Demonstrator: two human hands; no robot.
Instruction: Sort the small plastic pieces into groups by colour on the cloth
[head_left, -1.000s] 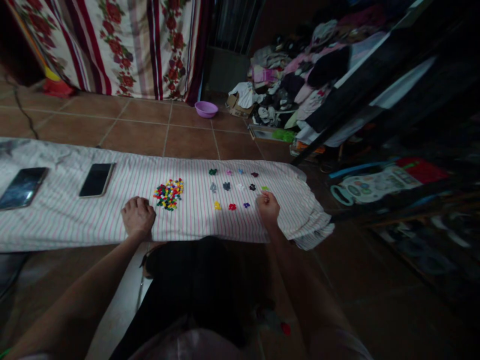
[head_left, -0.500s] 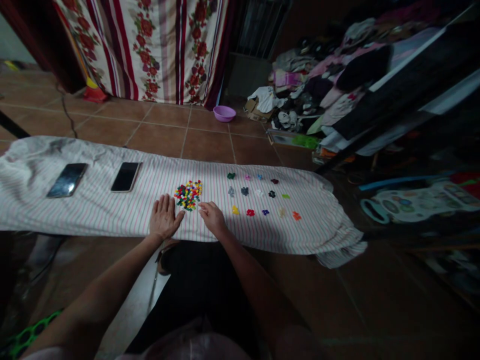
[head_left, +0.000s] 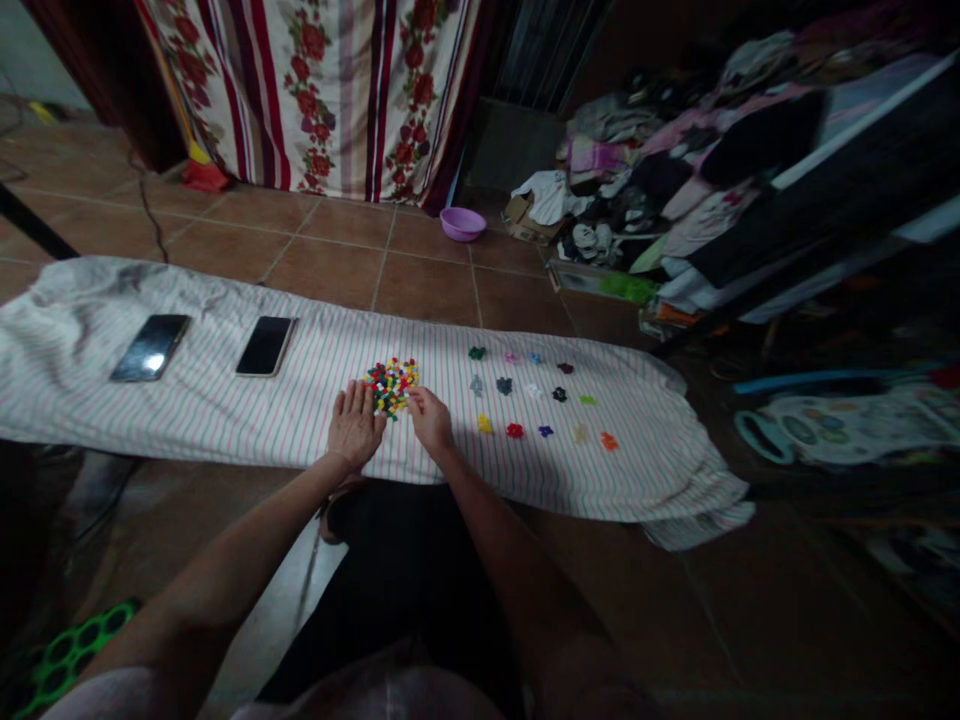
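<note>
On the striped cloth lies a heap of small mixed-colour pieces point(head_left: 391, 384), too small to name by kind. My left hand point(head_left: 355, 428) rests flat and open at the heap's left edge, its fingertips close to the pieces. At the heap's right side, my right hand point(head_left: 430, 420) has thumb and fingers pinched together, with the tips touching or just beside the pieces; whatever is between them is too small to make out. Farther right, little single-colour clusters sit in rows, among them a green cluster point(head_left: 477, 353), a yellow cluster point(head_left: 484, 424), a red cluster point(head_left: 514, 431) and an orange cluster point(head_left: 608, 441).
The striped cloth point(head_left: 315, 430) covers a long, narrow surface. Two phones lie to the left, a near-middle phone point(head_left: 265, 346) and a farther phone point(head_left: 151, 347). A purple basin point(head_left: 463, 225) stands on the tiled floor, with piled clothes point(head_left: 697, 180) behind at right.
My right hand has moved slightly away from me, up along the heap's right edge, still pinched. My left hand stays flat beside the heap. The whole view has shifted a little.
</note>
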